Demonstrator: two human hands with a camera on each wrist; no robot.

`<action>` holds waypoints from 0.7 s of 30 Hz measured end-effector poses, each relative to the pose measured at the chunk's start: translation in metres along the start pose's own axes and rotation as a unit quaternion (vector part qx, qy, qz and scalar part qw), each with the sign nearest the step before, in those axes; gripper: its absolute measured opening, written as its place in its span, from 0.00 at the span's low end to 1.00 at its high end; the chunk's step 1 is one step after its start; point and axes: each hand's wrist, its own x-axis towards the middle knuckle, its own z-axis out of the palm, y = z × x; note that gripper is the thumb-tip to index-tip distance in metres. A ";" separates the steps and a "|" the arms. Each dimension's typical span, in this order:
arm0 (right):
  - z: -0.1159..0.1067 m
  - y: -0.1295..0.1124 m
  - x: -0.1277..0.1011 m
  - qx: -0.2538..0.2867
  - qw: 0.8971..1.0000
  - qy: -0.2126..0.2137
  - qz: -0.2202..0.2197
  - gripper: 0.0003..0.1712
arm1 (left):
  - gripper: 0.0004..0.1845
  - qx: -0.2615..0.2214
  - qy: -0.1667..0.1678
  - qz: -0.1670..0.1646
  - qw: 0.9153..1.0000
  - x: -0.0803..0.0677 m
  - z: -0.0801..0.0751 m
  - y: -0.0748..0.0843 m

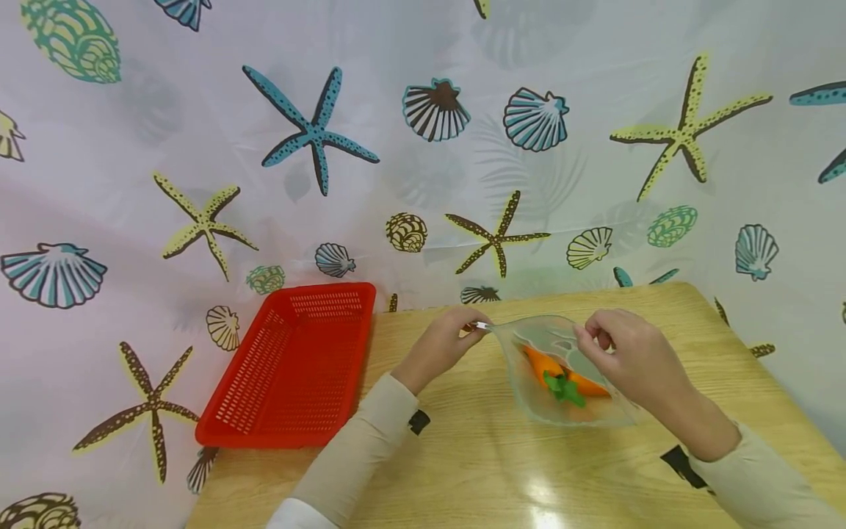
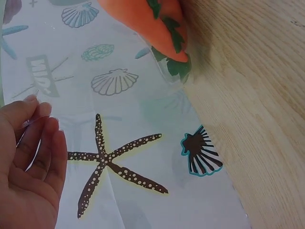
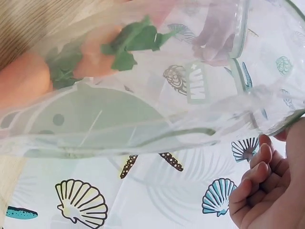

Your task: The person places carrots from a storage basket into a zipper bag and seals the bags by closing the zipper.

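Observation:
A clear plastic zip bag (image 1: 529, 408) is held up over the wooden table by both hands. Orange carrots (image 1: 543, 361) with green leafy tops lie inside it, also visible through the film in the right wrist view. The left hand (image 1: 444, 345) pinches the bag's top left corner between thumb and fingers, beside a small white zip slider (image 1: 482, 325). At the top right edge, the right hand (image 1: 634, 356) pinches the rim, its other fingers curled (image 3: 259, 174). The bag's mouth (image 3: 243, 43) looks parted in the right wrist view.
To the left stands a red perforated plastic basket (image 1: 300, 367) with nothing seen inside. The wooden table (image 1: 449, 470) reaches back to a white curtain (image 1: 423, 44) printed with starfish and shells.

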 end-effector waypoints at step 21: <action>-0.017 -0.001 -0.012 0.167 0.983 -0.047 -0.053 0.21 | 0.07 -0.113 0.199 -0.103 0.968 -0.003 -0.029 -0.012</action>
